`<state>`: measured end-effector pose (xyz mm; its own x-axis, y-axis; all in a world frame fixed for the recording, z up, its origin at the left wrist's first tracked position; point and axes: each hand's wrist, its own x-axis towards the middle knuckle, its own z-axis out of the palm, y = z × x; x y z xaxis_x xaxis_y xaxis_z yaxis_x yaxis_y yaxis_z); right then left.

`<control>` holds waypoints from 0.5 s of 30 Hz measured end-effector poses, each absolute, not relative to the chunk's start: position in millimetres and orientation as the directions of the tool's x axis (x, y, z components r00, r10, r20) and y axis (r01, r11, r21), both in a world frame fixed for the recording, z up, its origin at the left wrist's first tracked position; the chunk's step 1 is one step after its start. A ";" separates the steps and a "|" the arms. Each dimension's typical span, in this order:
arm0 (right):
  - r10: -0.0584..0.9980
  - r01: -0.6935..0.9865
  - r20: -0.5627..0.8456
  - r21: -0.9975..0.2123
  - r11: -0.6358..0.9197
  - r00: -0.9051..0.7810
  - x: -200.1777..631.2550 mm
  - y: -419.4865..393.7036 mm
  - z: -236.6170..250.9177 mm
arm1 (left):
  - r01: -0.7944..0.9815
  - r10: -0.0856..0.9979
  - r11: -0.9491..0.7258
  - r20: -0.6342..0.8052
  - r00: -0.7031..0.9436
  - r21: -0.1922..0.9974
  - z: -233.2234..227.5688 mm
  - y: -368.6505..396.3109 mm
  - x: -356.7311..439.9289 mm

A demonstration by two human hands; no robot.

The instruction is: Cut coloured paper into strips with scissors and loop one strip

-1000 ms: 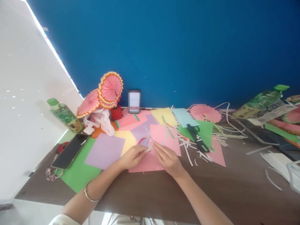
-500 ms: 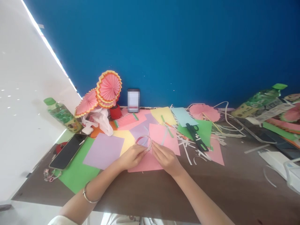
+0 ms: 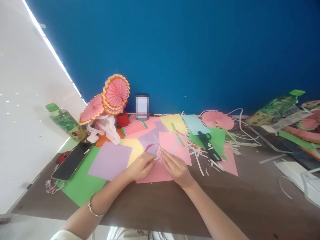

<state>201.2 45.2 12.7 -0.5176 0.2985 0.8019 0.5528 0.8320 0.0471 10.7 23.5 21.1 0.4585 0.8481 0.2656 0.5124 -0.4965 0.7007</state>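
Note:
A thin pink-and-white ring that looks like a roll of tape [image 3: 160,152] is held upright over pink paper. My left hand [image 3: 142,166] pinches its lower left edge between thumb and fingers. Close to the ring's right side, my right hand [image 3: 177,167] has its fingertips pressed together; whatever lies between them is too small to make out. Under both hands lies a sheet of pink paper [image 3: 155,175]. To the left are a purple sheet [image 3: 110,161] and a yellow sheet [image 3: 131,146], with another pink sheet [image 3: 183,153] behind the right hand.
Black-handled scissors or a cutter [image 3: 209,146] lie on green paper at right among white strips [image 3: 198,160]. A phone [image 3: 72,161] and a bottle [image 3: 65,122] stand left, near folded paper fans [image 3: 116,93]. Another phone [image 3: 142,107] leans against the blue wall. Cables run at right.
The ring has turned slightly between my hands. Both hands stay in nearly the same place.

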 end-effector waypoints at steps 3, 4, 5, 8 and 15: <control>0.295 0.558 0.825 0.030 0.829 -0.482 199.0 45.1 11.7 | 0.511 0.851 -0.491 0.265 0.453 0.705 20.5 23.0 12.0; 0.298 0.563 0.836 0.016 0.827 -0.461 197.8 45.0 11.3 | 0.509 0.853 -0.488 0.263 0.451 0.709 20.7 22.9 12.4; 0.305 0.567 0.847 -0.005 0.824 -0.436 196.6 44.8 10.9 | 0.507 0.855 -0.484 0.262 0.447 0.713 21.0 22.8 12.6; 0.347 0.568 0.869 -0.096 0.817 -0.352 194.5 44.5 9.9 | 0.510 0.863 -0.473 0.260 0.433 0.719 22.4 23.1 12.5; 0.293 0.551 0.800 0.056 0.833 -0.524 202.2 44.7 14.3 | 0.503 0.843 -0.518 0.312 0.438 0.692 21.8 22.6 12.2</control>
<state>202.2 44.7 14.3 -0.5241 0.2934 0.7995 0.5509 0.8327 0.0556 12.2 22.6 21.8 0.4383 0.8428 0.3124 0.5029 -0.5180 0.6919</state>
